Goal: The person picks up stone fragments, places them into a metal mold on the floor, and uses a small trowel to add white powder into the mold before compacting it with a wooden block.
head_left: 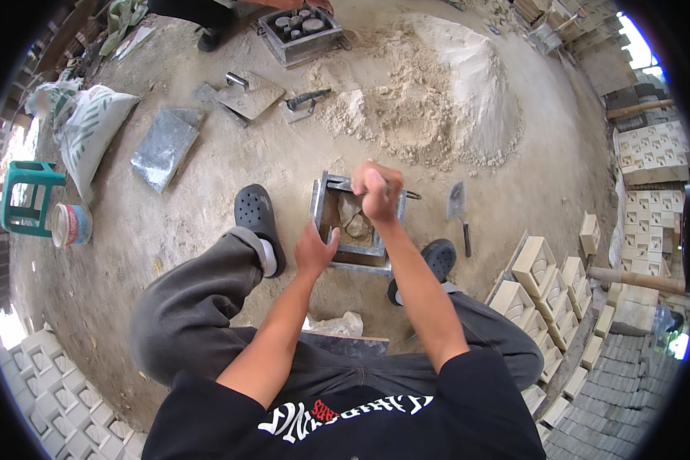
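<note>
A square metal mould (383, 270) lies on the ground between my feet, with pale, damp-looking sandy material (350, 208) inside it. My left hand (313, 251) holds the mould's near left side, its thumb apart from the fingers across the wall. Above the far right part of the mould my right hand (377, 193) is closed in a fist. Whatever the fist may hold is hidden from view. A dark handle or hook (413, 195) sticks out at the mould's right side. To the right lies a small trowel (457, 202) with a dark handle.
Beyond the mould rises a heap of pale powder (475, 92). Another mould (307, 47) stands farther off beside a person's leg (195, 14). Trowels (249, 96), grey plates (165, 146), a sack (96, 126), a bucket (73, 225) and a green stool (32, 188) are left. Patterned blocks (540, 268) stand right.
</note>
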`<state>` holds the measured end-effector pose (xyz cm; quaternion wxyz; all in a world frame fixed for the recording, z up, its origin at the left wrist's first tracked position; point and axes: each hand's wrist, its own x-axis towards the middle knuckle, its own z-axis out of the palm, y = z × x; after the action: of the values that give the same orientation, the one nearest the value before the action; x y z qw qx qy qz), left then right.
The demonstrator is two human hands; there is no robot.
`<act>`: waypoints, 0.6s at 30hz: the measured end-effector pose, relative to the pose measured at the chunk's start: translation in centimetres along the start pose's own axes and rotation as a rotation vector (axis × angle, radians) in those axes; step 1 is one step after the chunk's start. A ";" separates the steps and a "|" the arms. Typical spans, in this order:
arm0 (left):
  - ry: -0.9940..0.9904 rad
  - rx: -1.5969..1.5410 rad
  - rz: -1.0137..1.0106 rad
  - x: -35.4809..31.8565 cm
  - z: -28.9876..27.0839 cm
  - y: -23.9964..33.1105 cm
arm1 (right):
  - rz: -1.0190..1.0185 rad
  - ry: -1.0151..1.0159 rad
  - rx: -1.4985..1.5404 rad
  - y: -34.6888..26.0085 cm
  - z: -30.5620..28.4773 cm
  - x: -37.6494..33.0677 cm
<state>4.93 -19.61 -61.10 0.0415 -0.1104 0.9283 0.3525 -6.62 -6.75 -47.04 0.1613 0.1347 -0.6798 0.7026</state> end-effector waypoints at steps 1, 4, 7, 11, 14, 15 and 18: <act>0.002 0.000 -0.001 0.0 -0.1 -0.1 | 0.019 -0.057 0.003 -0.1 0.5 0.8; -0.021 0.007 -0.024 0.1 -0.3 -0.4 | 0.060 0.023 0.010 -1.6 0.6 2.5; 0.027 -0.005 0.002 0.2 0.0 -0.3 | 0.049 -0.031 0.042 0.0 0.4 1.8; -0.006 -0.036 -0.016 -0.1 0.2 -1.0 | 0.115 -0.092 0.023 -0.9 0.4 2.1; 0.056 -0.007 0.022 -0.1 0.0 -0.6 | 0.065 -0.001 0.106 -1.4 0.0 1.0; 0.030 -0.020 0.005 0.4 -0.1 -0.3 | 0.070 -0.031 0.074 -0.6 -0.1 1.2; -0.004 -0.045 -0.023 0.2 -0.1 0.1 | 0.096 -0.027 0.039 -1.0 -0.2 1.9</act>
<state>4.70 -19.63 -60.93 0.0446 -0.1212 0.9188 0.3731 -7.96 -6.44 -45.37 0.1156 0.1144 -0.6737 0.7209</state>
